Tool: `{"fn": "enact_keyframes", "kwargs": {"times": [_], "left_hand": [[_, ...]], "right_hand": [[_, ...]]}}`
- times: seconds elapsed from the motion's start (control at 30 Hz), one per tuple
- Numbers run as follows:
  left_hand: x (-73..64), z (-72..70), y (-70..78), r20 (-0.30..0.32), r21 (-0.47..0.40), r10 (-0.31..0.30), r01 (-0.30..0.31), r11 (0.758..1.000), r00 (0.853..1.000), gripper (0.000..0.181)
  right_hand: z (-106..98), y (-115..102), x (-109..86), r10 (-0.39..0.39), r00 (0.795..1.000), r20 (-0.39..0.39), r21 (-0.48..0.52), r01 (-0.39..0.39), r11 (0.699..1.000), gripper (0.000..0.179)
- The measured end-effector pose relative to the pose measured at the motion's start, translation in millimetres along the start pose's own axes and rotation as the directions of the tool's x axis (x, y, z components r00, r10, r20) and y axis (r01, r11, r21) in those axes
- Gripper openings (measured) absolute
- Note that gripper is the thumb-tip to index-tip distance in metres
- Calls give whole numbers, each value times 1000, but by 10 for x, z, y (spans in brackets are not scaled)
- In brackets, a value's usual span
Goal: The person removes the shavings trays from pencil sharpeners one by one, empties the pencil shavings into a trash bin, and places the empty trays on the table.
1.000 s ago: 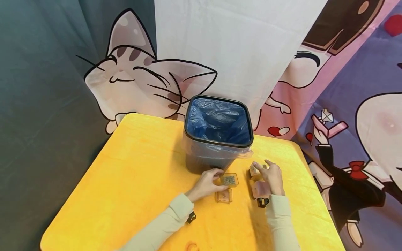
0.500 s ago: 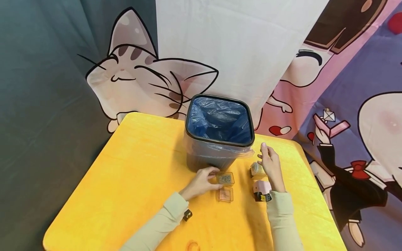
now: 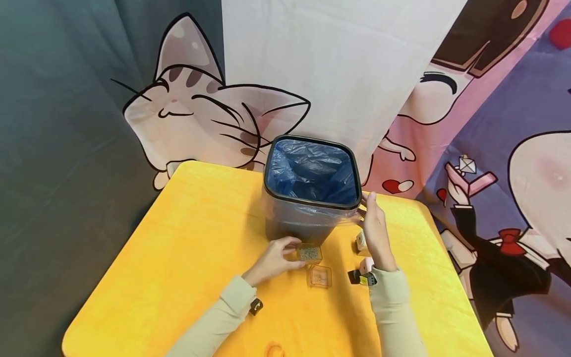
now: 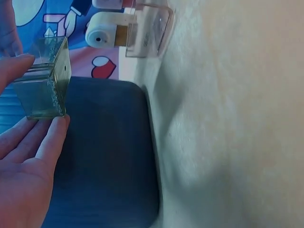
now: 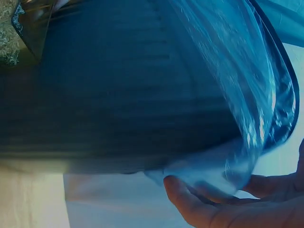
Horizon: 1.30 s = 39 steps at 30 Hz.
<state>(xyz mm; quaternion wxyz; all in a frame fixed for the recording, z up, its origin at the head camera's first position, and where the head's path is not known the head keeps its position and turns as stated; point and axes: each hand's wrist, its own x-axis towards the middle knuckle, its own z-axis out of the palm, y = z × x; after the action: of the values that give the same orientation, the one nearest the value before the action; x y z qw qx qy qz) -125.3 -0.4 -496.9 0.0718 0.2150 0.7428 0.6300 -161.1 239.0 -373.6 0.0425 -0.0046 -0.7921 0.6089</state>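
My left hand (image 3: 269,258) holds a small clear container (image 3: 310,253) with greyish shavings in it, thumb on one side and fingers on the other. In the left wrist view the fingertips (image 4: 58,128) lie against the container's wall. My right hand (image 3: 376,230) is at the right side of a dark bin (image 3: 290,228) lined with a blue plastic bag (image 3: 312,166). There, in the right wrist view, the extended fingers (image 5: 190,202) touch the bag's loose overhanging edge (image 5: 209,173). A second clear box (image 3: 319,276), pinkish, sits on the table just in front of the container.
A cream pencil sharpener (image 3: 360,242) and a pink one (image 3: 367,265) stand to the right, partly behind the right hand and wrist. An orange ring-shaped mark (image 3: 274,350) shows near the front of the yellow table (image 3: 192,238). A printed curtain (image 3: 339,59) hangs behind.
My right hand has moved from above the cream sharpener up and left to the bin's side. My left hand has shifted left with the container, away from above the second box.
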Motion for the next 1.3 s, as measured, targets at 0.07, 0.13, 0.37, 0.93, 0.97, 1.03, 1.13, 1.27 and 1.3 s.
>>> {"fn": "enact_keyframes", "kwargs": {"times": [0.07,0.13,0.37,0.93,0.97,1.03,1.13,1.27,1.3], "left_hand": [[-16,-28,-10,6,-2,-8,8,1000,1000,54],[-37,-51,-22,11,-5,-27,27,1000,1000,55],[-145,-130,48,23,5,-67,66,998,998,55],[-317,-348,-93,33,7,-98,98,995,995,60],[-322,-371,-93,28,3,-101,101,995,994,60],[-333,-419,-90,16,-13,-99,99,995,995,59],[-348,-482,-102,6,-33,-104,104,994,995,57],[-375,-543,-87,18,-62,-121,122,991,992,57],[-384,-557,-64,22,-71,-123,124,990,992,57]], "right_hand": [[38,-1,2,-10,1000,-4,7,10,1000,67],[74,11,8,-28,999,-17,15,28,999,67],[133,64,21,-58,994,-88,3,59,998,63],[201,102,-9,-22,988,-151,19,25,1000,64],[203,101,-9,-28,988,-152,16,31,999,63],[209,102,-5,-43,989,-144,28,47,998,62],[222,102,4,-61,989,-136,33,66,997,62],[236,106,12,-58,987,-147,25,63,998,64],[240,107,15,-61,987,-151,20,65,998,64]]}}
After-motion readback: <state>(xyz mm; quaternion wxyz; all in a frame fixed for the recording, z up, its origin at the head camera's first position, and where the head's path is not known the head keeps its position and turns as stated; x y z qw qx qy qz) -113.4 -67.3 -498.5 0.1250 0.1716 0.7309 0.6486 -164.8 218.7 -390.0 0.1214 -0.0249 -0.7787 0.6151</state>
